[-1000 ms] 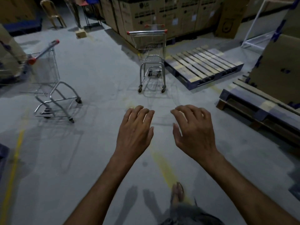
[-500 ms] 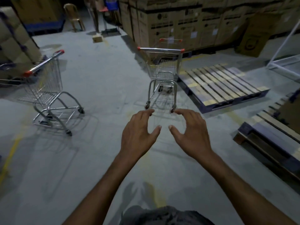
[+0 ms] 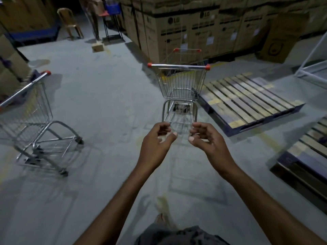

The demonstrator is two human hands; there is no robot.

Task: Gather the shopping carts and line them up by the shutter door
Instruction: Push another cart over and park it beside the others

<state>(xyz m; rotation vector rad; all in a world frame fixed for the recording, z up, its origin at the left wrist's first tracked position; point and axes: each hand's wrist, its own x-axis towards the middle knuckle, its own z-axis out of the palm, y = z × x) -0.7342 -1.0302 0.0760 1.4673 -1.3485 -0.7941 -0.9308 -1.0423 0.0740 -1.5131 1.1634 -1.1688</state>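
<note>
Two bare hands are out ahead, both empty. Left hand (image 3: pixel 156 138) and right hand (image 3: pixel 207 138) are side by side, near each other but apart. Fingers half curled, thumbs held off the fingers, nothing gripped.

Silver wire shopping cart with red handle caps (image 3: pixel 180 85) is at 12 o'clock from the hands, upright on the grey concrete floor (image 3: pixel 106 103), handle bar facing the person. The hands overlap its lower frame in view, and the handle bar sits well above them, untouched.

Second silver wire shopping cart (image 3: pixel 35 124) is at 9 o'clock, well apart from the first, turned side-on and blurred.

Slatted wooden pallet with blue edges (image 3: pixel 247 98) is at 2 o'clock, just beside the first cart. Another pallet of the same kind (image 3: pixel 309 152) is at 3 o'clock.

Stacked brown cardboard boxes (image 3: pixel 194 29) form a wall behind the first cart, 12 to 1 o'clock. Tan plastic chair (image 3: pixel 69 22) is at 11 o'clock, with a small cardboard box (image 3: pixel 97 46) on the floor near it.
</note>
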